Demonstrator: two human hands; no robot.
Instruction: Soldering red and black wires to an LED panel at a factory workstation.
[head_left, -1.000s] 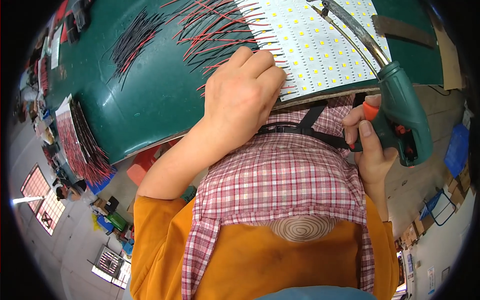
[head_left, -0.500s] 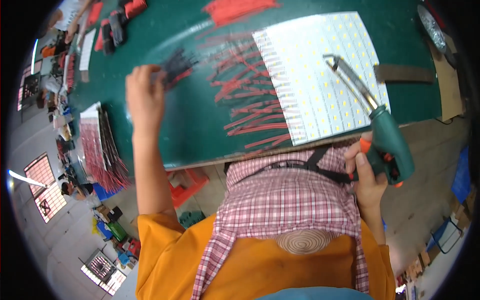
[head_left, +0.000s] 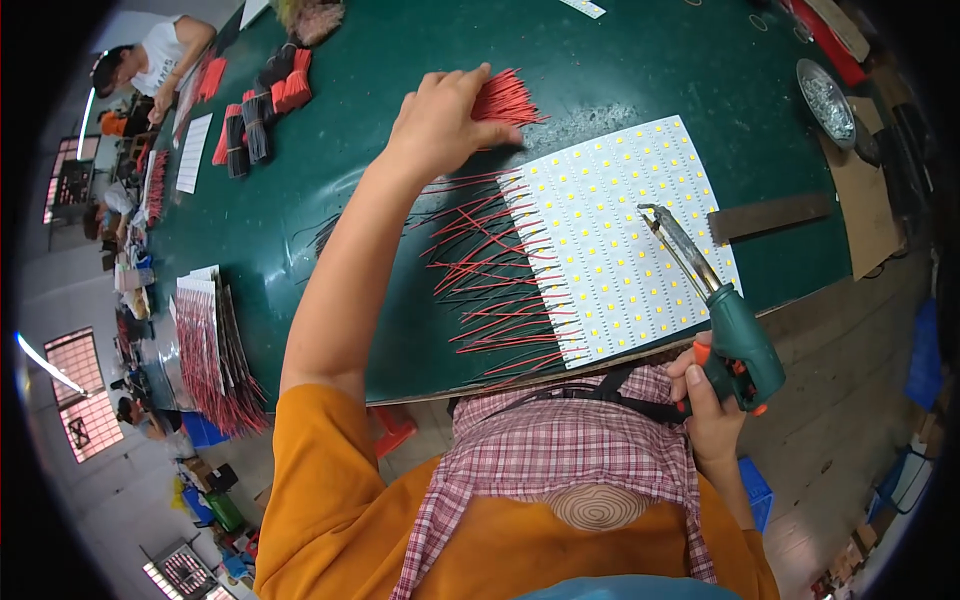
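My left hand [head_left: 437, 122] reaches over a pile of short red wires [head_left: 508, 98], touching its left end. Its thumb and fingers are spread apart around that end, and the palm side is hidden. In my right hand [head_left: 712, 405] is a green soldering gun [head_left: 742, 345] with orange parts, held by its grip. The gun's bent metal tip hovers over a white LED panel [head_left: 610, 240] dotted with yellow chips. Red and black wires [head_left: 490, 265] stick out from the panel's left edge. Some loose black wires [head_left: 322, 236] lie partly behind my left forearm.
Tied red and black wire bundles [head_left: 255, 125] lie at the far left. Nearer, a stack of wired panels [head_left: 208, 330] hangs over the table edge. A dark flat bar [head_left: 775, 217] touches the panel's right side, and a metal dish [head_left: 826, 103] stands beyond. Another person [head_left: 160, 60] works far left.
My left hand has moved right and away from me, from the black wires to the red pile. The head view has shifted, so the table sits lower. My right hand keeps holding the soldering gun.
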